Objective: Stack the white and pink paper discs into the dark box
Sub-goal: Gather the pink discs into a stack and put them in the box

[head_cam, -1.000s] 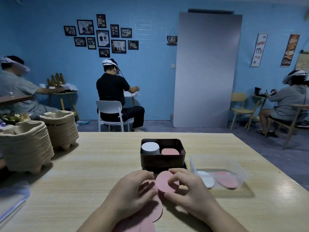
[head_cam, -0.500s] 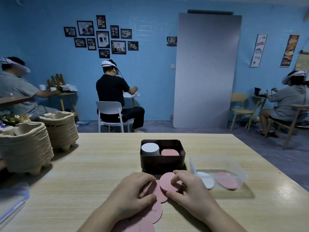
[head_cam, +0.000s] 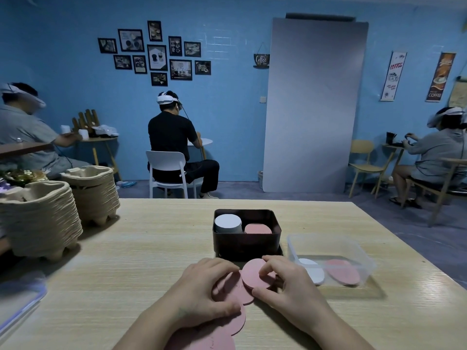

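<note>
head view: the right hand [head_cam: 293, 291] pinches a pink disc [head_cam: 254, 272] between thumb and fingertips [head_cam: 265, 270], fingers closed on its right edge. the left hand [head_cam: 199, 291] lies flat, fingers together and pressed on a fanned row of pink discs [head_cam: 228, 322] that runs from under its fingers toward the near table edge; whether it grips one cannot be told. just beyond the fingertips of both hands stands the dark box [head_cam: 246, 239], holding a white stack [head_cam: 227, 222] on its left and a pink stack [head_cam: 257, 228] on its right. to the right of the right-hand fingers sits a clear tub [head_cam: 353, 251] with a white disc [head_cam: 313, 272] and a pink one. all rest on the wooden table [head_cam: 126, 248].
</note>
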Tool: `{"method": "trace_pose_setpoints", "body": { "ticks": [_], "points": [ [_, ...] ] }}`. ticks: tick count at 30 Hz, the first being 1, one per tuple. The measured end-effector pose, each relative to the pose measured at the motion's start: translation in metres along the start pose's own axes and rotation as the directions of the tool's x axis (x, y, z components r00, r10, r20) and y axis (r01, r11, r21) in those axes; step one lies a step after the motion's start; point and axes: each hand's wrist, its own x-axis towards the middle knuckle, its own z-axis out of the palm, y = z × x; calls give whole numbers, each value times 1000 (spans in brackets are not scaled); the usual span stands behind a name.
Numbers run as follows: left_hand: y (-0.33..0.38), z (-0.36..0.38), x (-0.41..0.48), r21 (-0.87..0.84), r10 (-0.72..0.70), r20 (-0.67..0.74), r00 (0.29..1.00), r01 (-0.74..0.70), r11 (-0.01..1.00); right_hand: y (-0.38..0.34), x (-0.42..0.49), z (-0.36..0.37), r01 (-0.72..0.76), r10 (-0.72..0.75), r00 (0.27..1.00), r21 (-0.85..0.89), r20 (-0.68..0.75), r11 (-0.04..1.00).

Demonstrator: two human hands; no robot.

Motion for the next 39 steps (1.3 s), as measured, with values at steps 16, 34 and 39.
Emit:
{"method": "trace_pose_setpoints", "body": {
  "ticks": [16,34,39],
  "points": [
    [34,2,15,131,-124,-43,991,128,983,0,0,-2,-13,13,997,5,-70,1000],
    [10,-2,-7,-168,-189,-223,956,153,974,-2,-2,-3,-29,29,999,-35,-25,999],
    [19,0,-6,-85,-63,-212,975,46,995,-7,-1,-3,30,-30,999,11,45,999]
  ]
}}
